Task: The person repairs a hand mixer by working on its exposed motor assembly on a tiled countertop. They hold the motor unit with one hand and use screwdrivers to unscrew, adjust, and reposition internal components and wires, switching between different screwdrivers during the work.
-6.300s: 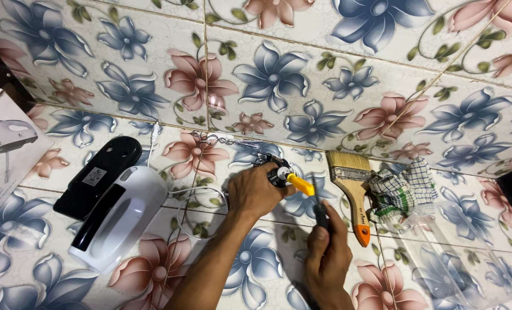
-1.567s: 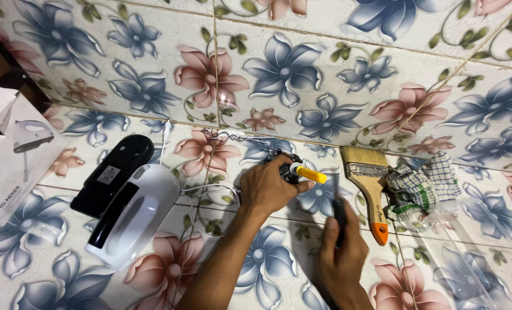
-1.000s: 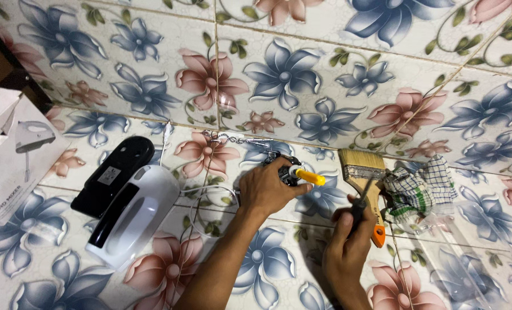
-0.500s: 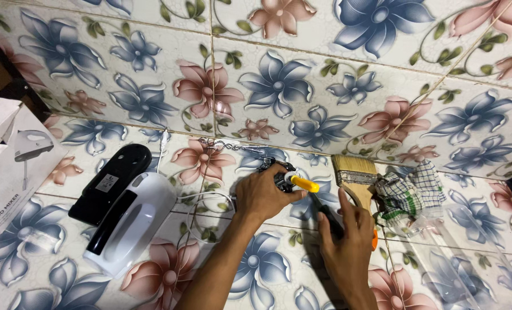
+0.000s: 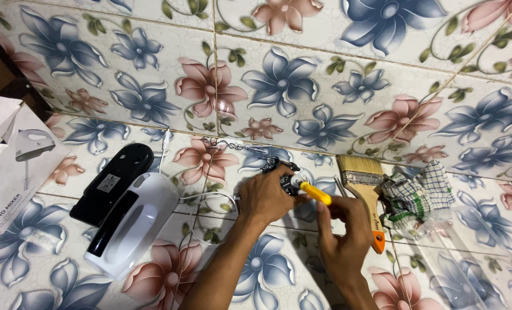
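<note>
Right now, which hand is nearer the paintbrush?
Right. The right hand lies just beside the paintbrush, at its handle; the left hand is farther off, on the small dark part.

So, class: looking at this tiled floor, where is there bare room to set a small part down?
Bare floor lies beyond the hands, along the top. Crowded: left hand and right hand on the yellow-tipped part, paintbrush and checked cloth right, white mixer left.

A home floor used for repairs: flowered tiles (image 5: 279, 80) all round (glossy, household kind), an opened white hand mixer (image 5: 132, 221), paintbrush (image 5: 366, 189), checked rag (image 5: 419, 192).
</note>
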